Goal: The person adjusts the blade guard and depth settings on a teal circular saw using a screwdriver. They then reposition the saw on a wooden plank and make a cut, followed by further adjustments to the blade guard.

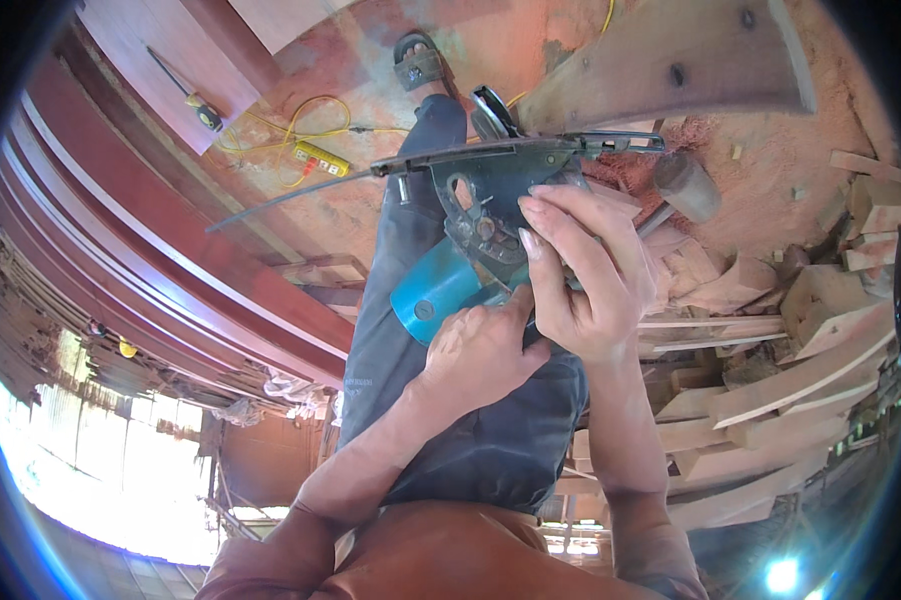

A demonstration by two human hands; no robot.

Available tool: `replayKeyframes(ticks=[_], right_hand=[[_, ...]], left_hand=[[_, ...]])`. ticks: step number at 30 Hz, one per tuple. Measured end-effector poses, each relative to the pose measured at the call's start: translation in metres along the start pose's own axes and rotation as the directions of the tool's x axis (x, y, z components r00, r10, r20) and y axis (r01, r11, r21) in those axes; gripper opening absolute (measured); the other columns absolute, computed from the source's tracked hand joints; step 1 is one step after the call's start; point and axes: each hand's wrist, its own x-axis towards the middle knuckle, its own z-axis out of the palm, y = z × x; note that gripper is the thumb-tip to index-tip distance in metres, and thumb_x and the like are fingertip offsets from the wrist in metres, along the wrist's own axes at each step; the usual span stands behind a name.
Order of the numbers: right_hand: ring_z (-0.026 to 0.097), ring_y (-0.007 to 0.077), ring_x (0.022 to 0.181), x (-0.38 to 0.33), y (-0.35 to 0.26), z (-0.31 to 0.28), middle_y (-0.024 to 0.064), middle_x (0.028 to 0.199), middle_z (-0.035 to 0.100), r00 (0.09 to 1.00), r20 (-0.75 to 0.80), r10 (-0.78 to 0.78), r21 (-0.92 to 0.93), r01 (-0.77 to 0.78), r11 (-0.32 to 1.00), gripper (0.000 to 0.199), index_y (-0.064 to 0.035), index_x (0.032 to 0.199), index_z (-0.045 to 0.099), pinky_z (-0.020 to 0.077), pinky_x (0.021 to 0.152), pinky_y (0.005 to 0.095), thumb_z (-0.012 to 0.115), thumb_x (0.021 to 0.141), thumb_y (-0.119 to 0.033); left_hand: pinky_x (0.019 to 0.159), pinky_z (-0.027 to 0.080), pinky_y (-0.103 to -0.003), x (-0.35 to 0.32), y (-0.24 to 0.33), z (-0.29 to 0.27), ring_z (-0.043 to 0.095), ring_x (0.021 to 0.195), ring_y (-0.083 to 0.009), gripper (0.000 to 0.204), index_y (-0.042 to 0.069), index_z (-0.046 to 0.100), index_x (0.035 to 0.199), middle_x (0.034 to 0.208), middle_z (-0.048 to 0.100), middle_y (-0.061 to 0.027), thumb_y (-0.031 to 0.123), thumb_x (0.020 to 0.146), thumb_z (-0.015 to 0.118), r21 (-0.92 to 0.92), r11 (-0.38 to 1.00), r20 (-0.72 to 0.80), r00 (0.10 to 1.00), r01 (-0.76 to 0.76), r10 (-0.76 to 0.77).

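Observation:
A circular saw with a teal motor housing point(435, 300) and a dark metal base plate point(530, 147) rests over my lap, its plate turned away from me. My left hand point(480, 340) is closed around the saw's body near the housing. Against the dark blade guard, my right hand point(595, 265) has its thumb and fingertips drawn together in a pinch. Whatever lies between those fingertips is too small or hidden to make out. Part of the saw's handle is covered by both hands.
Long red-brown boards point(200, 270) are stacked at left, with a screwdriver point(205, 112) on a plank. A yellow power strip point(320, 158) and its cord lie on the dusty floor. A thick wooden slab point(660, 70), a mallet point(688, 187) and wood offcuts point(770, 400) occupy the right.

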Motion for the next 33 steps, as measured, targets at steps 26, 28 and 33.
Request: replayKeyframes(ticks=[26,28,33], right_hand=[[0.074,0.0306,0.099,-0.031,0.028,-0.028,0.0135,0.115,0.075,0.979,-0.07,0.192,0.283,-0.165,0.945,0.039,-0.0033,0.118,0.078,0.0598,0.083,0.0386,0.08,0.079,0.0],[0.074,0.031,0.099,-0.031,0.028,-0.027,0.0136,0.115,0.075,0.978,-0.073,0.194,0.291,-0.165,0.942,0.038,-0.003,0.118,0.077,0.0597,0.084,0.039,0.079,0.081,0.001],[0.073,0.0316,0.1,-0.029,0.028,-0.024,0.0144,0.114,0.075,0.978,-0.077,0.196,0.303,-0.164,0.939,0.033,-0.0013,0.116,0.078,0.0594,0.085,0.0392,0.074,0.083,0.004]], left_hand=[[0.08,0.057,-0.053,0.016,0.019,0.011,0.073,0.086,-0.0455,0.045,-0.006,0.066,0.114,0.083,0.073,-0.0269,0.027,0.087,0.077,0.187,0.981,0.062,0.997,0.042,-0.055],[0.08,0.057,-0.053,0.017,0.019,0.011,0.073,0.086,-0.0456,0.045,-0.006,0.066,0.115,0.083,0.073,-0.0269,0.027,0.087,0.077,0.186,0.982,0.062,0.997,0.039,-0.051],[0.08,0.057,-0.053,0.016,0.02,0.009,0.073,0.085,-0.0453,0.044,-0.005,0.065,0.116,0.083,0.073,-0.0259,0.026,0.087,0.076,0.151,0.986,0.078,0.993,0.075,-0.088]])
